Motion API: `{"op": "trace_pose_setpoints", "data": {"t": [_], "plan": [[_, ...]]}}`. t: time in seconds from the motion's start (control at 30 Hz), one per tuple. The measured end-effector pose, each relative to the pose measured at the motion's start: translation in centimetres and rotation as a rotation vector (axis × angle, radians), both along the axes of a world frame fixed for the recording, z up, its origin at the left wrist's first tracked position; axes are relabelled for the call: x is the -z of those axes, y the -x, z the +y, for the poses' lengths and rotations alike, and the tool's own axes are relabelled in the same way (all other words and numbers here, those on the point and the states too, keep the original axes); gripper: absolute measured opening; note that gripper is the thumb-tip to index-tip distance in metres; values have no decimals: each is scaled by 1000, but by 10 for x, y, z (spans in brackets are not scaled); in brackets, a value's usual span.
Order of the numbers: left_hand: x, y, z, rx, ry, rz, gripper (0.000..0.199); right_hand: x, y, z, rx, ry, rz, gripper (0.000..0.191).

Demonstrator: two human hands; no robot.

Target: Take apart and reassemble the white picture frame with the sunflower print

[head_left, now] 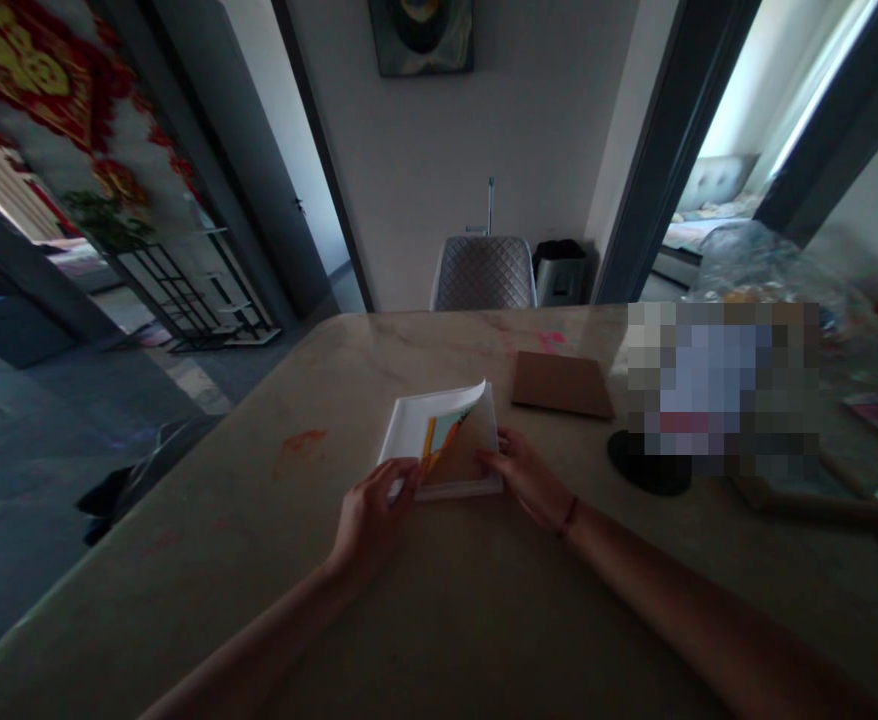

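Observation:
In front of me on the table lies a white picture frame [409,425], shallow and box-like. A printed picture sheet [439,432] with yellow, orange and pale green on it rests inside, its upper right part curling upward. My left hand [371,510] grips the lower left edge of the frame, fingers bent at the sheet's left side. At the right edge, my right hand [533,475] has its thumb over the brown part of the sheet and its fingers around the frame's side. A flat brown board [563,384] lies just beyond my right hand, apart from it.
On the right stand a blurred-out object on a round black base [649,465], a brown-edged frame [814,500] and a clear plastic wrapping [776,265]. A quilted chair [484,272] stands at the table's far edge. Orange and pink stains mark the tabletop [319,400].

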State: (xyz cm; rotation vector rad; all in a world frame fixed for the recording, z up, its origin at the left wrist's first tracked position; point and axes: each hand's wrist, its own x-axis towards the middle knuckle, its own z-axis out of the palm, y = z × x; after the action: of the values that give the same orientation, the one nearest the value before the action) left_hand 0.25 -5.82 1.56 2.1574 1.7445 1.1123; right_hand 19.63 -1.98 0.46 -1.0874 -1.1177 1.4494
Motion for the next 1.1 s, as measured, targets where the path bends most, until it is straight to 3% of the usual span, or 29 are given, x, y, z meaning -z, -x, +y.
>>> {"op": "trace_pose_setpoints", "data": {"t": [0.33, 0.5, 0.8, 1.1], "plan": [[-3, 11, 2, -141, 3, -429, 24, 5, -9, 5, 88, -69, -108, 44], [-7, 11, 3, -151, -25, -597, 24, 6, -16, 8, 165, -123, -315, 48], [-7, 13, 3, -164, -77, -670, 23, 8, -27, 9, 300, -536, -817, 25], [-8, 14, 0, -194, -163, -559, 15, 9, -24, 3, 172, -666, -918, 26]]}}
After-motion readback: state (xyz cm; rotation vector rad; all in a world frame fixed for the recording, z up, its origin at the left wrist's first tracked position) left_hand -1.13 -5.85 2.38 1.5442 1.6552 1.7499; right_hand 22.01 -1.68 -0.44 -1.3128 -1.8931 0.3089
